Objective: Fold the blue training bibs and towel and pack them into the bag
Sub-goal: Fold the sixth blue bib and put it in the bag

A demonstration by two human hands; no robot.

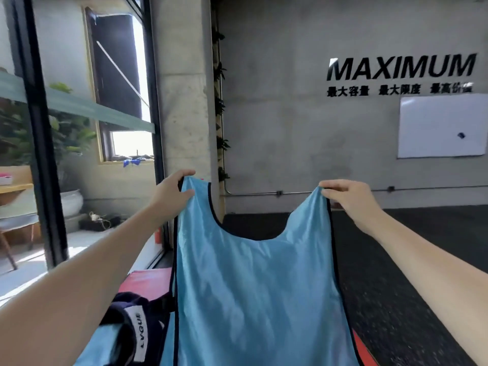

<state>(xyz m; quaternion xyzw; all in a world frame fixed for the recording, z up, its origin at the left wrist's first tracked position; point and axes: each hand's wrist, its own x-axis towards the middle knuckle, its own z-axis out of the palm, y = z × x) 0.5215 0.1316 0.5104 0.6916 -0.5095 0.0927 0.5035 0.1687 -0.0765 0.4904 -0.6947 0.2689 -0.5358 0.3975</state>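
Head view: your left hand (pixel 173 192) and right hand (pixel 347 195) each pinch a shoulder strap of the shiny light-blue, dark-trimmed training bib (pixel 253 299), hanging flat before you; keep straps level, then fold side to side.

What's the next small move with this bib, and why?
Probably bring the two hands together to fold the bib in half lengthwise: the left hand and right hand each pinch a shoulder strap, and it hangs flat and unfolded.

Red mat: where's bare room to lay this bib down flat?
Little shows. The held bib hides most of the red mat; a bare strip lies by the glass door. Lower left is crowded by the navy bag.
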